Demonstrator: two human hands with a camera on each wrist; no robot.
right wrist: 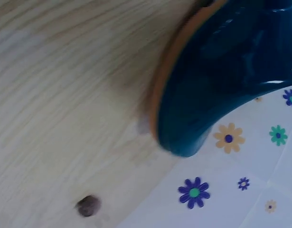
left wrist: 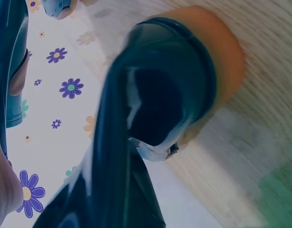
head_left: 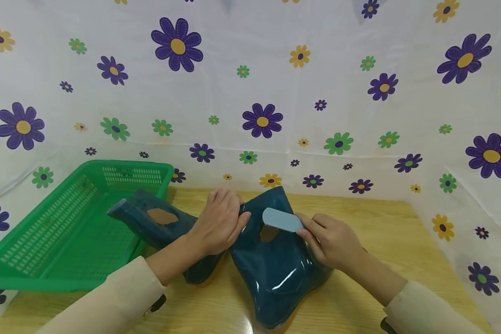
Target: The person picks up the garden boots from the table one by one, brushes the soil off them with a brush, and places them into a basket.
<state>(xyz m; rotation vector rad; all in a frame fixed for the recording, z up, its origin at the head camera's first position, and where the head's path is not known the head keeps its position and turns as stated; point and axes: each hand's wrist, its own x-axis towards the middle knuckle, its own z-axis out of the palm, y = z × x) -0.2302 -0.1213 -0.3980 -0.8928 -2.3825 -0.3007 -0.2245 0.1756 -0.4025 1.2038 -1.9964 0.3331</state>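
Two glossy dark-teal pieces, hollow-looking, orange along the base, both on the wood-grain tabletop (head_left: pixel 384 227). Right piece (head_left: pixel 277 269) sits front and center between the hands: wide, tapering to a blunt end toward the wearer, angular top edge facing the backdrop, a brownish opening in its upper part. Left piece (head_left: pixel 163 234) is just beside it, with an oval opening showing tan; its upper end overlaps the green basket (head_left: pixel 46 283) in the head view (can't tell whether they touch). Left hand (head_left: pixel 221 220) has fingers curled, clamped on the upper left edge of the right piece; its wrist and forearm cross in front of the left piece. Right hand (head_left: pixel 331 239) pinches a flat pale-blue pad with a rounded end (head_left: pixel 281 220) between thumb and fingers, over the right piece, partly covering that opening; pad contact with the teal surface can't be told. Hands are apart, one on each side of the right piece's top. Left wrist view: left piece up close, orange base (left wrist: pixel 229 61) on the wood. Right wrist view: curved teal end plus a dark spot (right wrist: pixel 89 205) on the tabletop. White backdrop (head_left: pixel 217 93) behind, printed with purple, green and yellow flowers. Cream sleeves (head_left: pixel 430 306) on both arms.
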